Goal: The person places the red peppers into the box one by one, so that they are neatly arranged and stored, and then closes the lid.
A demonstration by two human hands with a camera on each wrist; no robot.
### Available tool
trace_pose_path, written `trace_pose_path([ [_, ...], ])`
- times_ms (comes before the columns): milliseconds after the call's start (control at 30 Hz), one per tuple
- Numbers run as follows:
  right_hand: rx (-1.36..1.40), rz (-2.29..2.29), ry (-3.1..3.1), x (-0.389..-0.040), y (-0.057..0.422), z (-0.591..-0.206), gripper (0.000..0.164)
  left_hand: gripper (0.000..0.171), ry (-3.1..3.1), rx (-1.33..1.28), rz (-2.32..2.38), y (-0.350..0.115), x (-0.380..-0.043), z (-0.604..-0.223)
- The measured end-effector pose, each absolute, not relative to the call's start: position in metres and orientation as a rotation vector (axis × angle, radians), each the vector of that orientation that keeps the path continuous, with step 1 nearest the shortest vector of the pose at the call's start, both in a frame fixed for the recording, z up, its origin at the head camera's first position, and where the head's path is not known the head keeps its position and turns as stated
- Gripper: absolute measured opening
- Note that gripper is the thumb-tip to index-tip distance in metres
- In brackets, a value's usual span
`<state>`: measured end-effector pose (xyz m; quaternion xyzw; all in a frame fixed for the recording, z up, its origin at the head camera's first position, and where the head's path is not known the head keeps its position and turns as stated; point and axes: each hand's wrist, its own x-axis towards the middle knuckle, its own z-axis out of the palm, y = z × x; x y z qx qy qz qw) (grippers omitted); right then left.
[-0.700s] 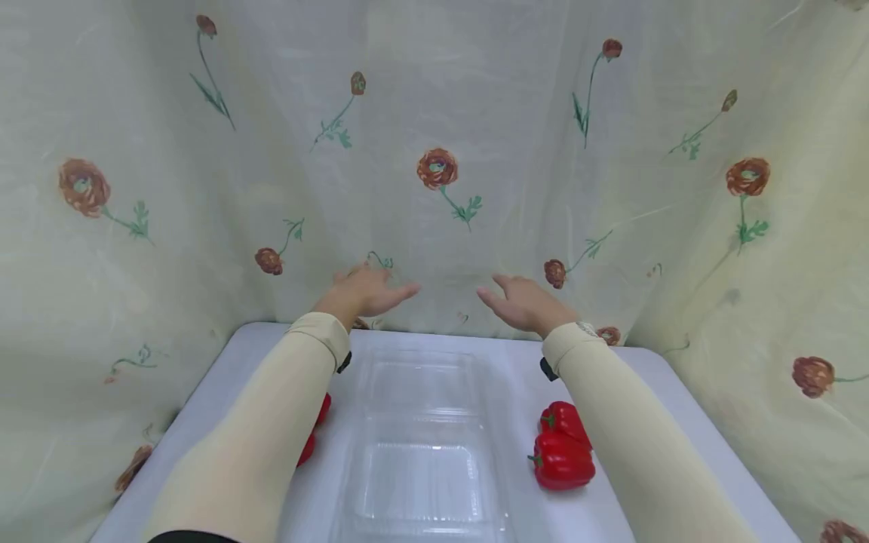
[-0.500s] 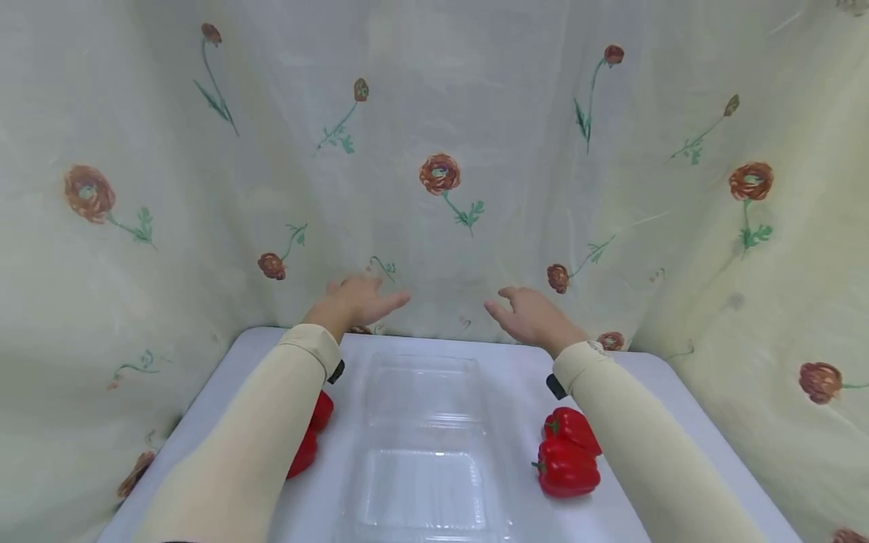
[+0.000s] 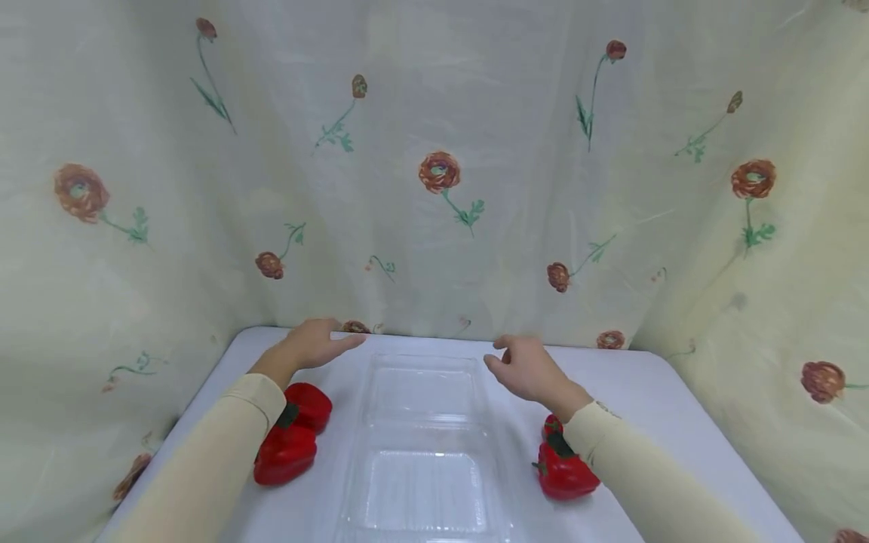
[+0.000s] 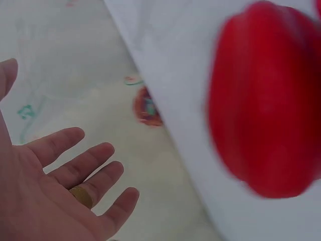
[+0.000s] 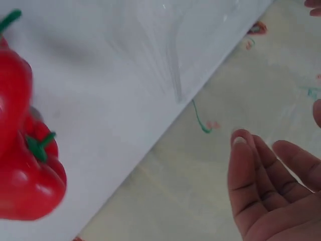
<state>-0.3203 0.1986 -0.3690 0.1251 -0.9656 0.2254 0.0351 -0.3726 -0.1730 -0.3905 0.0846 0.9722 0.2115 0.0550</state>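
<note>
My left hand hovers over the table's far left part, fingers loosely extended and holding nothing. Just nearer than it lie two red bell peppers, partly covered by my sleeve; one pepper looms large and blurred in the left wrist view. Over the far right side, my right hand is raised with fingers gently bent around nothing. Two more red bell peppers sit below its wrist, and green stems show in the right wrist view. Between both pairs lies an opened clear plastic clamshell box.
A white table carries everything. Behind it and along both sides hangs a pale curtain printed with flowers, close to the table's far edge. Black wrist straps show at my cuffs.
Both hands have come down from in front of the curtain and back toward me. The left has also shifted left, uncovering more of the left peppers, while the right sleeve now covers more of the right pair.
</note>
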Motion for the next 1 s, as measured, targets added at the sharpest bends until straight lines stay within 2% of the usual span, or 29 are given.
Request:
trace_pose_path([
  [133, 0.344, 0.706, -3.019, -0.307, 0.195, -0.378, 0.042, 0.089, 2.936, 0.226, 0.683, -0.184, -0.368, -0.403],
  [267, 0.303, 0.685, -3.035, -0.288, 0.195, -0.389, 0.040, 0.085, 2.953, 0.310, 0.735, -0.188, -0.362, -0.413],
  [467, 0.234, 0.672, -3.088, -0.265, 0.196, -0.402, 0.045, 0.084, 2.981, 0.293, 0.768, -0.199, -0.351, -0.424],
  [767, 0.125, 0.809, -3.123, -0.244, 0.202, -0.421, 0.048, 0.082, 2.988, 0.290, 0.728, -0.210, -0.336, -0.422],
  [1000, 0.060, 0.882, -3.168, -0.236, 0.204, -0.437, 0.052, 0.087, 2.895, 0.298, 0.715, -0.210, -0.333, -0.417],
])
